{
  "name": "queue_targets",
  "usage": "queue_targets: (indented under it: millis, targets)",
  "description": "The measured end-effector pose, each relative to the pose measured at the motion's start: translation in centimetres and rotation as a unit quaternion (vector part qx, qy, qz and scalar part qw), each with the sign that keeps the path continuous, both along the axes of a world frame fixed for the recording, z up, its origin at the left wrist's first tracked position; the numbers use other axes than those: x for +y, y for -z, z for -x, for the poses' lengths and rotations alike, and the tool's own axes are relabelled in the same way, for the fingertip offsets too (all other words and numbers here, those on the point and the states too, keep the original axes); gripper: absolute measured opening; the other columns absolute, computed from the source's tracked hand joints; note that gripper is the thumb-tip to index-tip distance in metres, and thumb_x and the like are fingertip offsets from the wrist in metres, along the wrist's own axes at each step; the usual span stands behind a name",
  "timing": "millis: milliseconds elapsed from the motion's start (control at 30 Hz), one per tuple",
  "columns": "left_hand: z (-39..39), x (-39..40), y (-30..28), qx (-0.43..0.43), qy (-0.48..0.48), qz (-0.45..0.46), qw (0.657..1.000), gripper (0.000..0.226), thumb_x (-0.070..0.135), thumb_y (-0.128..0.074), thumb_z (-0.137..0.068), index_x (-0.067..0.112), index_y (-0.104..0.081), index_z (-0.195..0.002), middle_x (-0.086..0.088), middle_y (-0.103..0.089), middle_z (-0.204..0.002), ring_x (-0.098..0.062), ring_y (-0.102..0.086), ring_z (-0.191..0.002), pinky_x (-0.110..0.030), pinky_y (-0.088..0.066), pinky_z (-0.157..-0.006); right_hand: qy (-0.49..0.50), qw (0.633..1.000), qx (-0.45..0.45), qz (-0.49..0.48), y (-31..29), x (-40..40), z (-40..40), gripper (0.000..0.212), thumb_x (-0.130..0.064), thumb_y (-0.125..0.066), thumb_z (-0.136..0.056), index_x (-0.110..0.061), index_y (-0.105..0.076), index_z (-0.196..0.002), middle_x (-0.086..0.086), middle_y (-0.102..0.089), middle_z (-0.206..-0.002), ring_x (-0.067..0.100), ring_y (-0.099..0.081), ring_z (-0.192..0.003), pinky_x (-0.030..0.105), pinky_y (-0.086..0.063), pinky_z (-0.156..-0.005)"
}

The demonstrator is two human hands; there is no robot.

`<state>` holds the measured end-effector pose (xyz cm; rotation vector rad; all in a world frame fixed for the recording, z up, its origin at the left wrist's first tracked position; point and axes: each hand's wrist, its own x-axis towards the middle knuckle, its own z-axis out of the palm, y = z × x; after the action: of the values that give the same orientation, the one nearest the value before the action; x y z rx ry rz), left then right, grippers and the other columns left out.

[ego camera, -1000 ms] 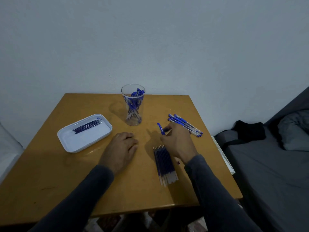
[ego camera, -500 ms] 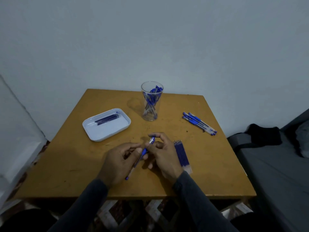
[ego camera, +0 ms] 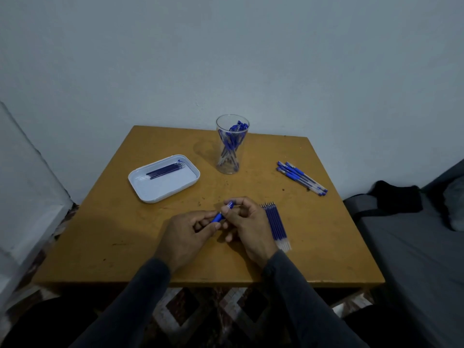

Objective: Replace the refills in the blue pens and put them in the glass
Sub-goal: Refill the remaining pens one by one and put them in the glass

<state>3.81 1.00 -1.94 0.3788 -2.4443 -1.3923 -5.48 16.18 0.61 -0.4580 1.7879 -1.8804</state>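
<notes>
Both hands hold one blue pen (ego camera: 222, 213) above the middle of the wooden table (ego camera: 100, 242). My left hand (ego camera: 187, 234) grips its lower part; my right hand (ego camera: 247, 224) pinches its upper end. A clear glass (ego camera: 231, 144) with several blue pens stands at the back centre. More blue pens (ego camera: 302, 178) lie loose at the right. A row of blue refills (ego camera: 276, 224) lies just right of my right hand. A white tray (ego camera: 150, 192) at the left holds a few dark refills (ego camera: 165, 169).
A grey bed (ego camera: 414, 247) with a black cloth (ego camera: 396, 197) stands close to the table's right side. A white wall runs behind the table. Patterned floor shows below the near edge.
My right hand picked a pen from the loose pile and brought it to the middle, where my left hand joined it. The head view shifted left and back.
</notes>
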Motion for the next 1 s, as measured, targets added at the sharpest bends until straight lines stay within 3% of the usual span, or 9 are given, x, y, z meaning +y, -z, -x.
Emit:
queue_targets:
  millis: [100, 200, 567, 833, 1000]
  targets:
    - [-0.1, 0.1, -0.1, 0.002, 0.000, -0.011, 1.000, 0.029, 0.031, -0.071, -0.091, 0.033, -0.071, -0.120, 0.014, -0.072, -0.085, -0.009, -0.065, -0.077, -0.035, -0.059, -0.074, 0.000, 0.999, -0.034, 0.017, 0.1, 0.1, 0.2, 0.022, -0.010, -0.066, -0.097, -0.007, -0.065, -0.119, 0.011, -0.070, -0.078, 0.017, -0.061, -0.054, 0.026, -0.052, -0.048]
    - [-0.1, 0.2, -0.5, 0.001, 0.010, -0.014, 1.000, 0.024, 0.036, -0.069, -0.091, 0.036, -0.072, -0.115, 0.016, -0.072, -0.082, -0.007, -0.067, -0.075, -0.025, -0.057, -0.071, -0.008, 0.997, -0.072, 0.038, 0.2, 0.2, 0.5, 0.021, -0.008, -0.067, -0.096, -0.003, -0.067, -0.116, 0.013, -0.069, -0.080, 0.017, -0.061, -0.059, 0.024, -0.053, -0.051]
    - [-0.1, 0.5, -1.2, -0.010, 0.034, 0.009, 0.999, 0.014, 0.037, -0.060, -0.097, 0.037, -0.072, -0.105, 0.021, -0.067, -0.077, -0.003, -0.061, -0.071, -0.013, -0.047, -0.064, -0.016, 0.997, -0.065, 0.027, 0.6, 0.3, 0.6, 0.020, -0.017, -0.065, -0.098, 0.000, -0.068, -0.109, 0.011, -0.069, -0.078, 0.018, -0.058, -0.060, 0.024, -0.049, -0.051]
    - [-0.3, -0.1, -1.7, -0.002, 0.062, -0.041, 0.997, 0.020, 0.039, -0.059, -0.096, 0.032, -0.076, -0.103, 0.019, -0.066, -0.069, -0.001, -0.056, -0.065, -0.016, -0.046, -0.060, -0.006, 0.999, -0.034, 0.007, 0.3, -0.1, 0.3, 0.020, -0.018, -0.059, -0.102, 0.000, -0.065, -0.110, 0.009, -0.072, -0.078, 0.012, -0.061, -0.059, 0.023, -0.042, -0.045]
    - [-0.2, -0.4, -1.1, -0.002, 0.046, -0.041, 0.998, 0.026, 0.041, -0.057, -0.096, 0.031, -0.074, -0.113, 0.017, -0.063, -0.066, -0.001, -0.055, -0.064, -0.019, -0.044, -0.062, 0.037, 0.994, -0.087, 0.056, -0.2, -0.2, 0.8, 0.019, -0.020, -0.050, -0.107, -0.004, -0.057, -0.113, 0.011, -0.074, -0.088, 0.011, -0.062, -0.060, 0.023, -0.040, -0.042]
